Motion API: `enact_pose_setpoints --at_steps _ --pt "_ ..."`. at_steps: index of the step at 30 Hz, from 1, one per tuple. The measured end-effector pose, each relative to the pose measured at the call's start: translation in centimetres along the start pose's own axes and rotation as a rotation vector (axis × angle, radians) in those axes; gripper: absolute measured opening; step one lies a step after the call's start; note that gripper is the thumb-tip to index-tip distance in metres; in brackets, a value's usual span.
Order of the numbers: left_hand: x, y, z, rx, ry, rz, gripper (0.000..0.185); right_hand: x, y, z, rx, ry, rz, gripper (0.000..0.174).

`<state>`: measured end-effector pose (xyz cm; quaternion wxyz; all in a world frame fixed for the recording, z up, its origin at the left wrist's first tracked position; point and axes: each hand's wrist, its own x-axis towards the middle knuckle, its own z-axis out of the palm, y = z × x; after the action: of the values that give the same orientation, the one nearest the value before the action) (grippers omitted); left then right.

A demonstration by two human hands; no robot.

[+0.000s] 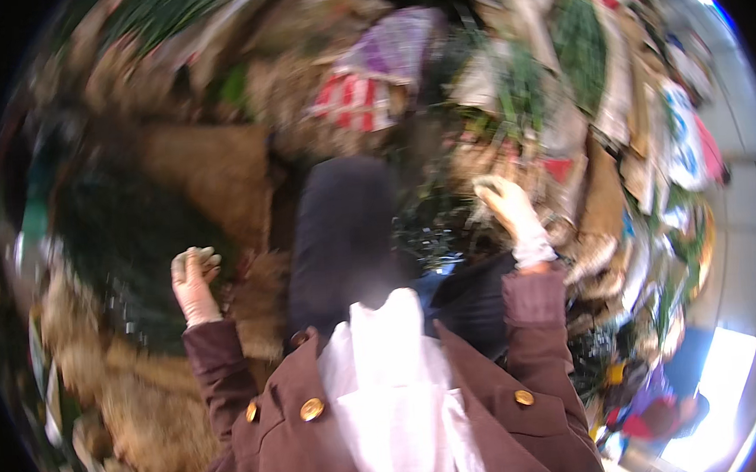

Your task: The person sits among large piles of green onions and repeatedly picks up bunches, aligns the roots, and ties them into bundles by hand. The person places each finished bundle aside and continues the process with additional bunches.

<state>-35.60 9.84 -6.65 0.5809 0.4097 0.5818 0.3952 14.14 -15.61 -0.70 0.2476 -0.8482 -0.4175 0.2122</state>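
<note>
My left hand (195,276), in a pale glove with its fingers curled, hangs beside a dark green heap of leafy stalks (131,231). A brown sack-like sheet (219,181) lies beyond that hand. On the other side my right hand (504,203), also gloved, has bent fingers close to a bundle of green stalks with pale brown root ends (477,165). I see nothing plainly held in either hand, but blur hides their inner sides. My dark-trousered knee (344,218) stands between the two hands.
Brown fibrous bundles (149,425) lie at lower left. Ahead are a purple-and-white bag (392,47) and a red-and-white striped piece (357,101). Wrapped green bundles (579,48) line the right, beside a pale tiled floor (740,214). A person in red (655,417) is at lower right.
</note>
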Motion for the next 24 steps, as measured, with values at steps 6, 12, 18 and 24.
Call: enact_pose_setpoints --at_steps 6,12,18,24 --pt "0.3 11.2 16.3 -0.105 -0.352 0.227 0.032 4.3 4.1 -0.9 -0.039 0.671 0.295 0.020" --pt "-3.7 14.4 27.4 -0.033 -0.743 0.267 0.023 6.1 3.7 -3.3 -0.264 0.419 0.526 0.028" --pt "-10.4 10.2 37.2 0.193 -1.277 0.055 0.027 1.6 -4.7 -6.3 0.177 0.502 0.276 0.015" --pt "-11.7 2.6 40.3 0.087 -1.283 -0.379 0.026 -2.8 -3.5 -0.3 0.386 0.530 0.130 0.020"
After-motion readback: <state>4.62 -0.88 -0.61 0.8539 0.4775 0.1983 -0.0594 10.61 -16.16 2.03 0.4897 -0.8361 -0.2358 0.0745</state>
